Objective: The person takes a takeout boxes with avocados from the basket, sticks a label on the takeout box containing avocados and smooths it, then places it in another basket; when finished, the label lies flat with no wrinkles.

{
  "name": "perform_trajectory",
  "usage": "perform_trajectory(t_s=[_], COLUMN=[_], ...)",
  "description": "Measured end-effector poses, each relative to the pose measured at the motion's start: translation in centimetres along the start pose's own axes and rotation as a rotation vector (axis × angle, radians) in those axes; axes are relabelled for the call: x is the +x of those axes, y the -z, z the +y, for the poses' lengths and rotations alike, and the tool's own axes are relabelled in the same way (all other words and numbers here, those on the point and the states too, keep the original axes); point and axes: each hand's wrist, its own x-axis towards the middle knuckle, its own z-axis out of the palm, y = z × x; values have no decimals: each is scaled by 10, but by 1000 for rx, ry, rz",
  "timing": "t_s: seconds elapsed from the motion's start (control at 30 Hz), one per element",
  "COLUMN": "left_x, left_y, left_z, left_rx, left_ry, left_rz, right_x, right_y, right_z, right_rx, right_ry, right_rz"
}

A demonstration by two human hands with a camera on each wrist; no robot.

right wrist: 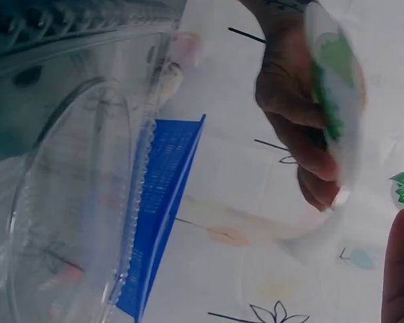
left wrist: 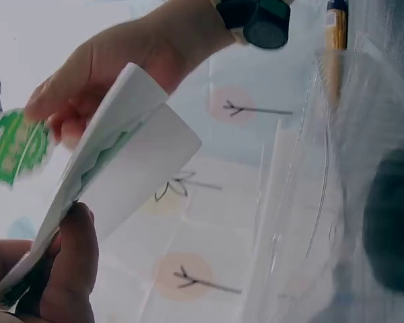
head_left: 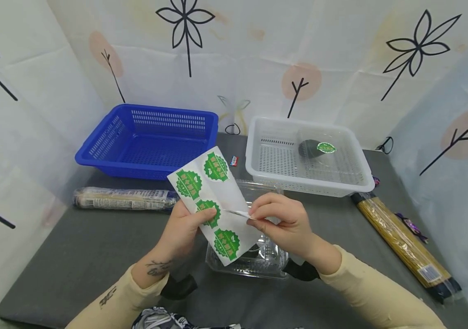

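Observation:
My left hand (head_left: 186,228) grips a white sheet of round green stickers (head_left: 234,201), its thumb lying on the printed face. My right hand (head_left: 285,221) pinches a single round sticker (left wrist: 17,147) by its edge. In the head view that sticker appears almost edge-on, just over the sheet; the left wrist view shows its green print. Below both hands stands a clear plastic clamshell box (head_left: 272,267), partly covered by the sheet. Something dark is visible inside the box (left wrist: 397,222); its kind cannot be told.
Behind are a blue basket (head_left: 106,157) and a white basket (head_left: 307,183), which holds a clear box with a green sticker (head_left: 326,147). A long wrapped pack (head_left: 127,199) lies at left, a pack of yellowish sticks (head_left: 398,240) at right. A small red-blue packet (head_left: 234,161) sits between the baskets.

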Motion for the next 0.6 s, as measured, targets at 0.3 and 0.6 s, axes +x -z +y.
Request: perform_trajectory(t_s=[0.3, 0.6], left_x=[-16, -44], left_y=[69, 130], left_z=[5, -26], left_rx=[260, 460], left_ry=[76, 394], left_rz=[16, 25], right_x=[-15, -34], right_y=[20, 24], right_z=[4, 25], right_rx=[103, 140], right_ry=[-927, -1188], right_rz=[66, -29])
